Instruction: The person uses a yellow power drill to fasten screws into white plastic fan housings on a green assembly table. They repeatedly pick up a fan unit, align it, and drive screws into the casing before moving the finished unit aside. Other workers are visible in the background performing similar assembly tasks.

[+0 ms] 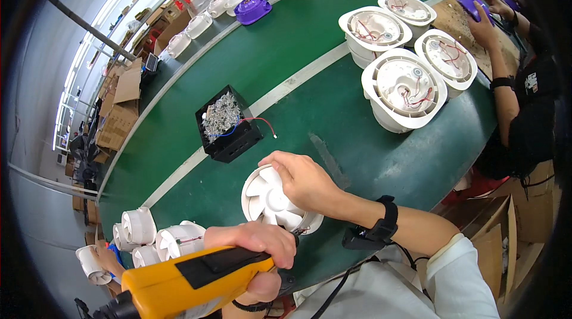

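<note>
My left hand (259, 253) is wrapped around the handle of a yellow power tool (161, 286) with a black panel. The tool's black end points to the lower left, and its exact kind is not plain. A white round fan (275, 197) with broad blades stands at the near side of the green table. My right hand (307, 182) curls over its upper right rim and grips it. Behind the fan sits a black box (235, 143) full of small silvery screws (223, 116), with a red and blue wire lying over it.
Several white fan housings (405, 89) with red wires stand at the right, and more white fans (140, 226) at the lower left. A co-worker at the right holds a purple part (473, 6). Another person's hand (108, 259) touches a fan at the left. A purple housing (253, 10) stands far back.
</note>
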Available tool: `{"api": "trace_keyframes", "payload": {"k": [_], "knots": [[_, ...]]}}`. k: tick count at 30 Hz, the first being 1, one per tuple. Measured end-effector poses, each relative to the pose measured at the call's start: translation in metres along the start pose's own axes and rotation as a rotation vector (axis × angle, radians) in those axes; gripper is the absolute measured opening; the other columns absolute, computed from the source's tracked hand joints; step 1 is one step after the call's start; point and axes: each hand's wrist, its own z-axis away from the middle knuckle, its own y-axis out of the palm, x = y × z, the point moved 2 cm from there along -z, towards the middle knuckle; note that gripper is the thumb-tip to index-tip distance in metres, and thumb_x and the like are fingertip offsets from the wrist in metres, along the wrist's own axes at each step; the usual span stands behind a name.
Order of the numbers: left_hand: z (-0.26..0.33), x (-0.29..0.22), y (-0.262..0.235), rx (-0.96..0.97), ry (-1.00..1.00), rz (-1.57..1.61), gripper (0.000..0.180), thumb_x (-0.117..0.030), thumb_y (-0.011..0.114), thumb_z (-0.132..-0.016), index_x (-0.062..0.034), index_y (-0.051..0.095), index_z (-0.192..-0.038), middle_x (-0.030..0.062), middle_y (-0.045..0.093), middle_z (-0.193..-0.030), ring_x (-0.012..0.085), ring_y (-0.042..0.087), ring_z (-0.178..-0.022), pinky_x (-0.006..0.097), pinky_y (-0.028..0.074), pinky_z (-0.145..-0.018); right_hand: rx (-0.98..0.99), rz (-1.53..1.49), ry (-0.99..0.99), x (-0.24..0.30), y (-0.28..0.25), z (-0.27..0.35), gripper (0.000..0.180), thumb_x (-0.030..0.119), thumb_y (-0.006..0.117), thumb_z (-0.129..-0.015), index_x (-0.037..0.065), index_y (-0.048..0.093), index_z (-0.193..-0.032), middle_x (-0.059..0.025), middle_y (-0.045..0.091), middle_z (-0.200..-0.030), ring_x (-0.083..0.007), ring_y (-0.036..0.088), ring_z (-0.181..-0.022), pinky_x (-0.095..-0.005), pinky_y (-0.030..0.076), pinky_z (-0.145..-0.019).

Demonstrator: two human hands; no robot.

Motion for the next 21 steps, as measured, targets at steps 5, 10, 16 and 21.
{"api": "trace_keyframes", "payload": {"k": [5, 10, 16, 21], "knots": [[-0.002, -0.007, -0.003, -0.069, 0.014, -0.019, 0.055, -0.054, 0.058, -0.084, -0.0082, 0.034, -0.101, 0.0035, 0.045, -0.055, 0.0152, 0.044, -0.038, 0.027, 0.040, -0.037, 0.055, -0.034, 0.048, 0.007, 0.002, -0.001, 0.024, 0.010, 0.039, -0.093, 0.001, 0.058, -0.104, -0.0188, 0.064, -0.095, -0.0354, 0.060, -0.090, -0.0399, 0.045, -0.080], [-0.003, -0.027, -0.034, -0.092, 0.275, -0.017, 0.054, -0.052, 0.051, -0.089, -0.0057, 0.035, -0.111, 0.0056, 0.049, -0.059, 0.0157, 0.047, -0.040, 0.027, 0.040, -0.037, -0.090, 0.109, 0.048, 0.008, 0.001, -0.006, 0.023, 0.009, 0.040, -0.093, 0.001, 0.059, -0.103, -0.0188, 0.064, -0.092, -0.0335, 0.062, -0.087, -0.0377, 0.046, -0.078], [0.003, -0.018, -0.064, -0.158, 0.233, -0.093, 0.052, -0.050, 0.052, -0.089, -0.0059, 0.035, -0.111, 0.0052, 0.049, -0.059, 0.0143, 0.047, -0.041, 0.027, 0.042, -0.040, -0.015, -0.104, 0.096, -0.005, 0.000, -0.015, 0.023, 0.012, 0.043, -0.093, 0.003, 0.058, -0.108, -0.0183, 0.061, -0.106, -0.0340, 0.057, -0.100, -0.0384, 0.043, -0.087], [0.003, -0.002, -0.079, -0.214, 0.199, -0.019, 0.049, -0.046, 0.055, -0.089, -0.0057, 0.037, -0.110, 0.0048, 0.049, -0.059, 0.0148, 0.048, -0.042, 0.028, 0.042, -0.042, -0.035, 0.240, -0.361, 0.026, -0.019, -0.001, 0.026, 0.012, 0.051, -0.089, 0.005, 0.055, -0.114, -0.0172, 0.049, -0.127, -0.0336, 0.048, -0.115, -0.0405, 0.037, -0.097]]}}
